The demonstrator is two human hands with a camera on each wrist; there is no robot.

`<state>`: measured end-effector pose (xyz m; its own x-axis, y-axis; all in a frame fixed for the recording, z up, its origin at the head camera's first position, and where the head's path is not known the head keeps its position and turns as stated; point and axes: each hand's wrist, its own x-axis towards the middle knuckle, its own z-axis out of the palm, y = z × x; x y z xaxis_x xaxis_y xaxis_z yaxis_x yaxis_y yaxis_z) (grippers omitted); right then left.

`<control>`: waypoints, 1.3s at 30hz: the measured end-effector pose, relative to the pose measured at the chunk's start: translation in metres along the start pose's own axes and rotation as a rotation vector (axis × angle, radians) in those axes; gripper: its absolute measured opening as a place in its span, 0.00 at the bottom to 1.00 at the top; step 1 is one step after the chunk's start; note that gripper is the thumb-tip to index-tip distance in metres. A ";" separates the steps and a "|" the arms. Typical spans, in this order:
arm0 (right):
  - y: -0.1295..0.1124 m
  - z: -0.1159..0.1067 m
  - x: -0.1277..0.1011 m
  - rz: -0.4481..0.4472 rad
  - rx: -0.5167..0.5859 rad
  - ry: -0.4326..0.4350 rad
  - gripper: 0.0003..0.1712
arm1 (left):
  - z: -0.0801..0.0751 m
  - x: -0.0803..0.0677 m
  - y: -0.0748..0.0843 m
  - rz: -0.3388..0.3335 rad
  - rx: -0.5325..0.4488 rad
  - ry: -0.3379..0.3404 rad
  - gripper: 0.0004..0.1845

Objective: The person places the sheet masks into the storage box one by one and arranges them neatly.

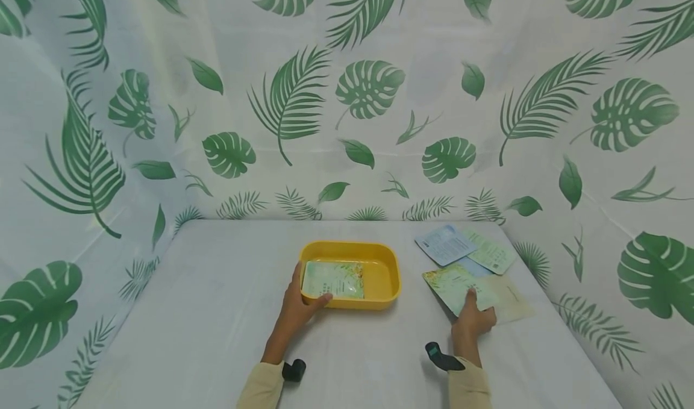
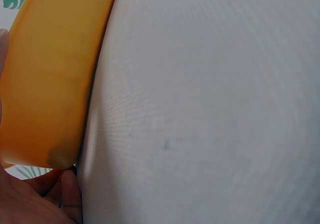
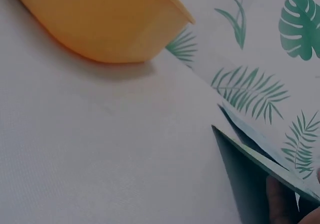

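Note:
A yellow plastic tray [image 1: 382, 303] stands on the white table, and my left hand [image 1: 298, 306] grips its left end, thumb at the front rim. Inside the tray, on the left, lies a pale green sachet [image 1: 331, 279] with a flower print. To the right, my right hand [image 1: 474, 321] pinches a similar flower-printed sachet [image 1: 451, 285], thumb on top and fingers beneath. The right wrist view shows the edge of this sachet [image 3: 255, 159] tilted up from the table. In the left wrist view the tray's side wall [image 2: 50, 73] is close beside the left fingers.
Near the held sachet lie more flat packets: a blue-grey one [image 1: 446, 244], a light green one [image 1: 492, 252] and a cream one [image 1: 512, 300]. White cloth with green leaf prints [image 1: 347, 174] hangs behind the table [image 1: 217, 312] and on both sides.

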<state>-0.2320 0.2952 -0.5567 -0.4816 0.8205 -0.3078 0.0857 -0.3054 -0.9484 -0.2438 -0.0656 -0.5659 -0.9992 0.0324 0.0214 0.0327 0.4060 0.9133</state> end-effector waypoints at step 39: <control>0.011 0.004 -0.022 -0.225 -0.009 -0.243 0.33 | 0.000 0.004 -0.005 0.028 -0.010 0.000 0.61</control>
<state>-0.2243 0.2721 -0.5599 -0.6831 0.7275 -0.0642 -0.0394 -0.1244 -0.9914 -0.2481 -0.0676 -0.5700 -0.9979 0.0435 0.0473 0.0606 0.3958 0.9163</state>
